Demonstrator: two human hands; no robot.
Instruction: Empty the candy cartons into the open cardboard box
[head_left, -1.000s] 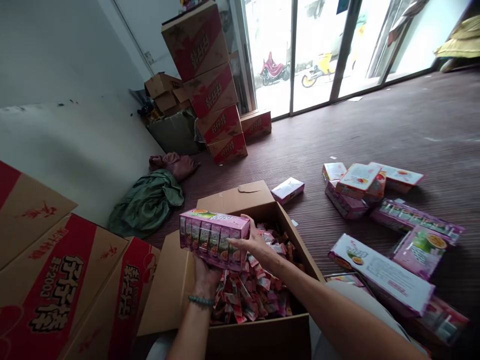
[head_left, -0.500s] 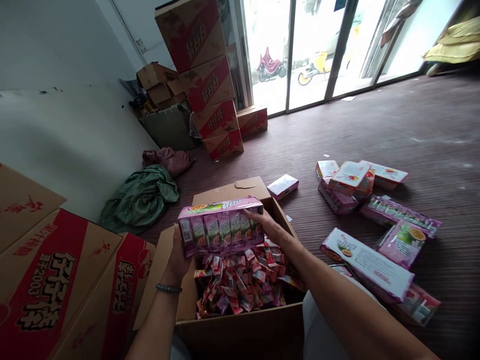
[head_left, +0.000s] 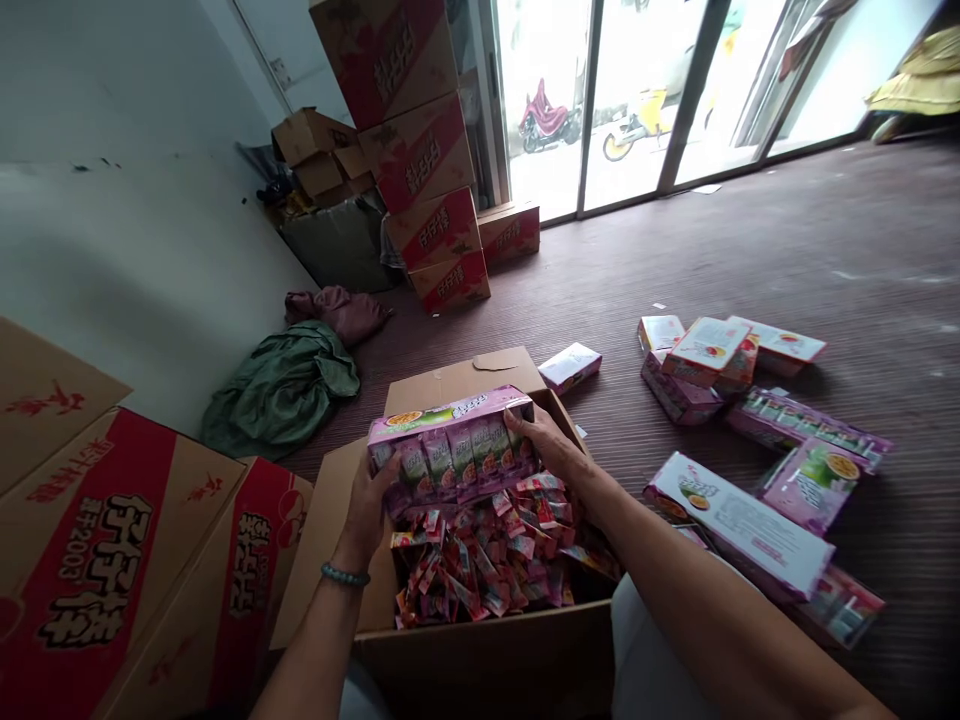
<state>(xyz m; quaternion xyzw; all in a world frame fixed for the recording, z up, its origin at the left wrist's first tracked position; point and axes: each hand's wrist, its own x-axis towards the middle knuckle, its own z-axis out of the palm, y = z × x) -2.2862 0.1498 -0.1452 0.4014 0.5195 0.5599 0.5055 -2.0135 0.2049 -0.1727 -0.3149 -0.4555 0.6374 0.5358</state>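
Observation:
I hold a long pink display box [head_left: 450,445] of small drink-like packs with both hands over an open cardboard carton [head_left: 480,650]. My left hand [head_left: 371,500] grips its left end, and a green bead bracelet circles that wrist. My right hand [head_left: 544,445] grips its right end. The carton below is filled with several small red and pink sachets [head_left: 487,555].
More pink boxes [head_left: 739,525] lie scattered on the dark floor to the right, and one small box [head_left: 570,367] lies behind the carton. Red-printed cartons [head_left: 112,560] stand at my left. A carton stack [head_left: 424,160] and green cloth [head_left: 281,390] sit by the wall.
The pink box has turned level and shifted right and lower, closer over the sachets. My left hand moved from beneath it to its left end.

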